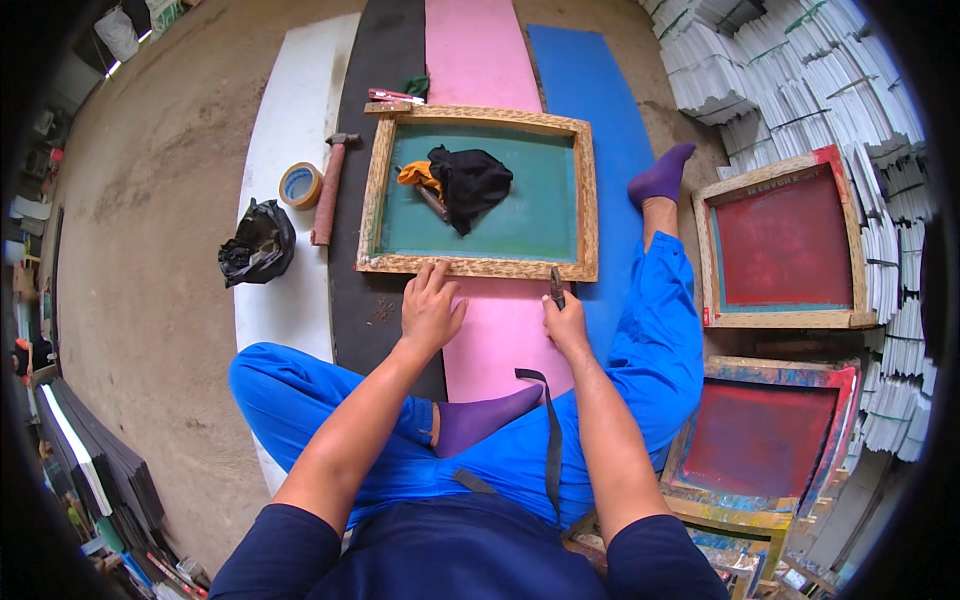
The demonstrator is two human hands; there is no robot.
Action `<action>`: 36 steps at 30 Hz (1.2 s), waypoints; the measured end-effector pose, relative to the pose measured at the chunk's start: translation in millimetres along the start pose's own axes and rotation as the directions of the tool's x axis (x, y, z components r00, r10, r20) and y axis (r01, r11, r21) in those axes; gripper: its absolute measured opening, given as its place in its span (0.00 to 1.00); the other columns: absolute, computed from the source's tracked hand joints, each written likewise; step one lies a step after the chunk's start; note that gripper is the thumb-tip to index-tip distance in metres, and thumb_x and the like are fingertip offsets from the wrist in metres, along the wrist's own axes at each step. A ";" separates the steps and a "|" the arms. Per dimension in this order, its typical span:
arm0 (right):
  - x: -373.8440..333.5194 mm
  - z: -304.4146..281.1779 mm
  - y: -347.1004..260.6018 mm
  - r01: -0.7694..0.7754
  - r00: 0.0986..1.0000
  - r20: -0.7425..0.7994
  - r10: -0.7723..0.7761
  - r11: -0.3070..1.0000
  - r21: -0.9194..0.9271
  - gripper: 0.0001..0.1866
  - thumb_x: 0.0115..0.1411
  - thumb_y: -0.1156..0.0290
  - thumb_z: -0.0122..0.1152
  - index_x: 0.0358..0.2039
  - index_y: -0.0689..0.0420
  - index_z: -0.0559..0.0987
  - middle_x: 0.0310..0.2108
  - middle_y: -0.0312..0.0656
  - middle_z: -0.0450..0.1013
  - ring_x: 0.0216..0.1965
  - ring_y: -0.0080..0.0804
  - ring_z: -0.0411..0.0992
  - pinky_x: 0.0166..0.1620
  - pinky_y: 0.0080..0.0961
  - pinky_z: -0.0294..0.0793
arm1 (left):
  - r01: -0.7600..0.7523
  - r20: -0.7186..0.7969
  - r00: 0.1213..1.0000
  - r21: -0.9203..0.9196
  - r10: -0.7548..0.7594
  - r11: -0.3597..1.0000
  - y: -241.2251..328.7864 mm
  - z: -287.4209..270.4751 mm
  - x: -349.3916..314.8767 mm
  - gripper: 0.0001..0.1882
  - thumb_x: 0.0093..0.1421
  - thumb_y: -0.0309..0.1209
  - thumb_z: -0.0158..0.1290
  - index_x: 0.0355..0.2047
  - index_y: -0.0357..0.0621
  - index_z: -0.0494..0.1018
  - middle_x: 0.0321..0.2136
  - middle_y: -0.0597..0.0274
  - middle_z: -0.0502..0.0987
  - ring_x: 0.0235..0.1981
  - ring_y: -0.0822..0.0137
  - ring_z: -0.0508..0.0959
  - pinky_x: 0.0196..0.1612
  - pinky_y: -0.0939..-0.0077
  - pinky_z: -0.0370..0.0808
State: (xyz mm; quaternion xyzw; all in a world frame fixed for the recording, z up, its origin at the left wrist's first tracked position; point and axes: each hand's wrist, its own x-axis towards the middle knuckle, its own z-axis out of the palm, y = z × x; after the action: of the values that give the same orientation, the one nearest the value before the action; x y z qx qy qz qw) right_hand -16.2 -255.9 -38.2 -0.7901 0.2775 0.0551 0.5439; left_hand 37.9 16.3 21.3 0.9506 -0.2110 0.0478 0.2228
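A wooden screen-printing frame (pixel 477 268) with green mesh lies flat before me. My left hand (pixel 430 310) rests its fingers on the near rail, thumb apart, holding nothing. In my right hand (pixel 567 325) are pliers (pixel 556 288), closed in the fist, their dark jaws at the near rail's right part. I cannot tell whether the jaws grip anything. On the mesh sit a crumpled black cloth (pixel 475 190) and an orange cloth (pixel 420 176), with a tool handle (pixel 432 204) partly hidden under the black one.
Left of the frame lie a hammer (pixel 328 200), a tape roll (pixel 300 186) and a black plastic bag (pixel 258 242). A red cutter (pixel 396 97) is at the frame's far left corner. Red-mesh frames (pixel 786 318) and stacked white sheets (pixel 850 80) stand at right. Coloured foam sheets (pixel 590 90) lie underneath.
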 end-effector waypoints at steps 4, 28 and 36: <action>-12.8 -3.1 -19.6 -0.024 0.995 0.103 0.018 0.998 0.061 0.12 0.67 0.65 0.60 0.31 0.59 0.74 0.16 0.37 0.70 0.12 0.24 0.67 0.15 0.27 0.64 | -0.004 -0.015 1.000 -0.046 0.003 0.999 -4.3 -6.8 0.8 0.16 0.54 0.38 0.65 0.41 0.45 0.81 0.57 0.54 0.74 0.62 0.49 0.69 0.61 0.54 0.66; -85.7 148.3 -87.1 0.301 0.687 0.718 -0.113 0.943 -0.140 0.29 0.63 0.55 0.61 0.55 0.67 0.77 0.40 0.59 0.80 0.44 0.52 0.80 0.50 0.40 0.76 | 0.690 0.496 0.647 -0.704 -0.578 0.168 -97.8 -33.8 -61.5 0.14 0.64 0.38 0.61 0.30 0.38 0.79 0.21 0.65 0.77 0.19 0.74 0.74 0.24 0.77 0.70; -77.3 107.7 -82.1 -0.040 0.725 0.684 0.077 0.997 -0.070 0.15 0.65 0.59 0.61 0.38 0.60 0.78 0.27 0.37 0.75 0.29 0.27 0.72 0.33 0.28 0.72 | 0.596 0.065 0.797 -0.247 -0.601 0.764 -65.7 -44.9 -48.6 0.15 0.60 0.42 0.62 0.29 0.42 0.79 0.32 0.56 0.80 0.37 0.51 0.79 0.43 0.56 0.75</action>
State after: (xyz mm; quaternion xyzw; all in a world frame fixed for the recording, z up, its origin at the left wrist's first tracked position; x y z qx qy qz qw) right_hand -17.1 -109.9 16.6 -0.7181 0.0804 0.3669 0.5859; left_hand 21.8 108.1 26.0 0.9308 0.1006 -0.0448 0.3486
